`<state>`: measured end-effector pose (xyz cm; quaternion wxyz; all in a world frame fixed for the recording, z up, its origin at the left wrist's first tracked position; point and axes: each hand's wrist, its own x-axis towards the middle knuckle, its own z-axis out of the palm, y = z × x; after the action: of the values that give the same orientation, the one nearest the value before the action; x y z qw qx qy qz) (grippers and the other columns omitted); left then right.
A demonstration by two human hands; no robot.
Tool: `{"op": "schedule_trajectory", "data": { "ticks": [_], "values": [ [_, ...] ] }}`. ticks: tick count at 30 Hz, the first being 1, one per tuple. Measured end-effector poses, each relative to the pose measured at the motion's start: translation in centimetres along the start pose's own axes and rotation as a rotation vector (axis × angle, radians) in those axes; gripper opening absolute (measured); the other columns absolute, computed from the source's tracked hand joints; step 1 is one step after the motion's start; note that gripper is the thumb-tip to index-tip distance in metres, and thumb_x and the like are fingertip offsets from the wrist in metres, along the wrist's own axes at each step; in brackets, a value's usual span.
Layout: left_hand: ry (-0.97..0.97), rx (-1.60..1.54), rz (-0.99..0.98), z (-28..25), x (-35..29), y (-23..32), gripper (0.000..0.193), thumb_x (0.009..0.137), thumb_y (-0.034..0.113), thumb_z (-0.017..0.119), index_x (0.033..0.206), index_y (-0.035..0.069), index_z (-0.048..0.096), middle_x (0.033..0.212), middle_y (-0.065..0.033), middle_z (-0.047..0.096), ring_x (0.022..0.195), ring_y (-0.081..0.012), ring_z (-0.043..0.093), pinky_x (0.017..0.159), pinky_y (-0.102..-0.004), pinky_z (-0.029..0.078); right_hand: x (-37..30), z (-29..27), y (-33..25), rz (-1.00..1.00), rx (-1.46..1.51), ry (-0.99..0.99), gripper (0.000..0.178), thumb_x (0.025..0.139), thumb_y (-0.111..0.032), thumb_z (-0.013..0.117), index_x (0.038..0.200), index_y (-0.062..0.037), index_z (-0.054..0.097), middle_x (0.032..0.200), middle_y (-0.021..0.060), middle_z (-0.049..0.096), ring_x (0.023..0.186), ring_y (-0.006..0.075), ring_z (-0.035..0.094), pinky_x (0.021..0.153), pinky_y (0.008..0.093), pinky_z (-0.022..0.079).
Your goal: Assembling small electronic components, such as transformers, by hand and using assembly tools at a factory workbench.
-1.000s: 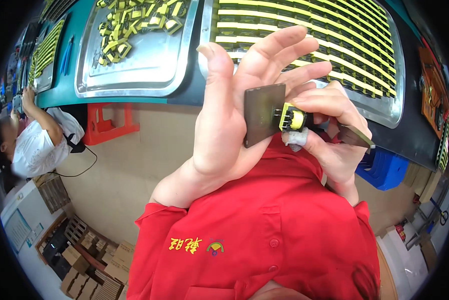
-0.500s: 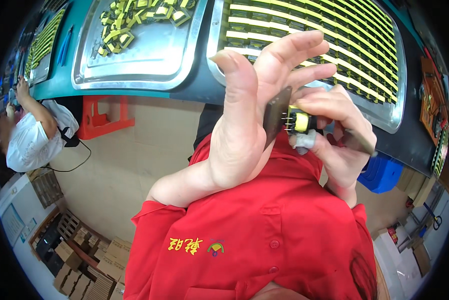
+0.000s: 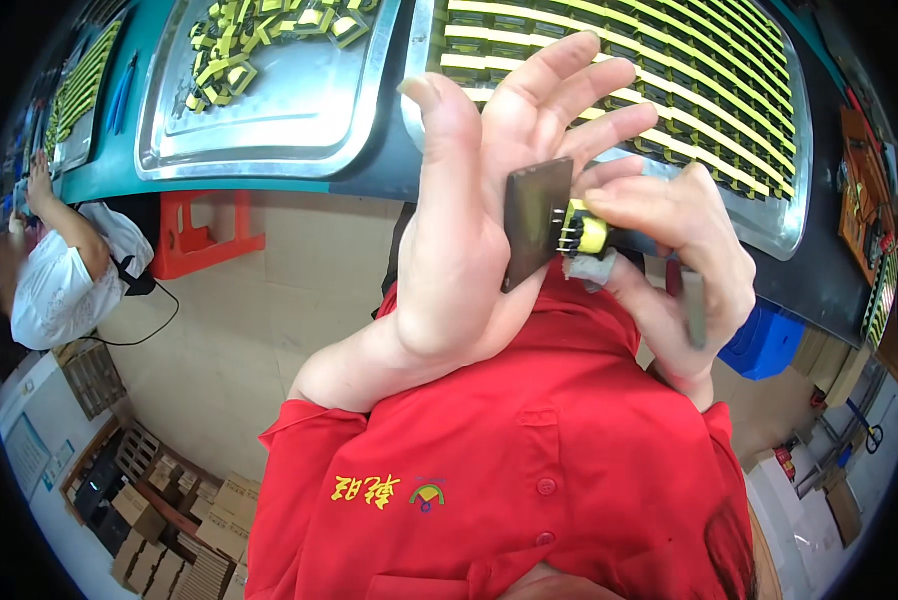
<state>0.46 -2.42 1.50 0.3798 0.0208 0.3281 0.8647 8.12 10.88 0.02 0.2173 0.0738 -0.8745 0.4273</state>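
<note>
Yellow-taped coil part (image 3: 591, 236) pinched by right hand (image 3: 684, 255) against dark plate (image 3: 535, 222) on open left hand (image 3: 489, 200), above teal bench (image 3: 269, 185).

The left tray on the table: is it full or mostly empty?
Mostly empty: the left tray shows bare metal, with yellow parts piled only at its far end.

Left hand (image 3: 489, 210) open, fingers spread, dark flat plate (image 3: 535, 222) against palm. Right hand (image 3: 674, 250) pinches small yellow pinned component (image 3: 586, 232) touching plate. Far: steel tray (image 3: 269, 130) left, tray of yellow rows (image 3: 769, 215) right.
</note>
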Motion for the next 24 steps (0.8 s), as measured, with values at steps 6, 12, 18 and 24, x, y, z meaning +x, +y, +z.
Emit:
{"op": "schedule_trajectory", "data": {
  "ticks": [6,12,18,24],
  "values": [
    [-0.051,0.375,0.189,0.1,-0.7,-0.2,0.104,0.083,0.08,-0.002,0.146,0.003,0.029,0.145,-0.0151,0.037,0.13,-0.0271,0.041,0.106,-0.0376,0.031,0.4,0.1,-0.4,-0.168,-0.078,0.02,0.033,0.067,-0.011,0.076,0.096,0.001,0.068,0.084,0.0132,0.07,0.067,0.021,0.059,0.058,0.0292,0.039],
    [-0.126,0.5,0.255,-0.7,-0.7,0.0,0.111,0.077,0.084,-0.006,0.146,0.005,0.032,0.145,-0.0117,0.04,0.13,-0.0274,0.041,0.106,-0.0406,0.031,0.5,0.9,-0.5,-0.166,-0.07,0.056,0.034,0.066,-0.006,0.075,0.099,-0.0006,0.068,0.084,0.012,0.069,0.063,0.0201,0.056,0.056,0.0285,0.04],
    [-0.296,0.402,0.373,-2.9,0.0,-1.2,0.114,0.074,0.085,-0.009,0.147,0.006,0.03,0.145,-0.0124,0.039,0.13,-0.0279,0.042,0.105,-0.0416,0.032,0.6,1.4,0.0,-0.247,-0.121,0.094,0.038,0.065,-0.003,0.073,0.103,-0.0017,0.067,0.088,0.0113,0.069,0.061,0.0191,0.053,0.054,0.0274,0.039],
    [-0.465,0.416,0.455,-3.9,0.7,-0.5,0.097,0.087,0.08,0.012,0.147,0.005,0.028,0.143,-0.0153,0.04,0.129,-0.029,0.044,0.104,-0.0411,0.034,0.7,1.6,-0.4,-0.232,-0.026,0.088,0.039,0.064,0.0,0.071,0.103,-0.003,0.067,0.089,0.0096,0.069,0.061,0.0183,0.054,0.054,0.0273,0.039]
  ]
}}
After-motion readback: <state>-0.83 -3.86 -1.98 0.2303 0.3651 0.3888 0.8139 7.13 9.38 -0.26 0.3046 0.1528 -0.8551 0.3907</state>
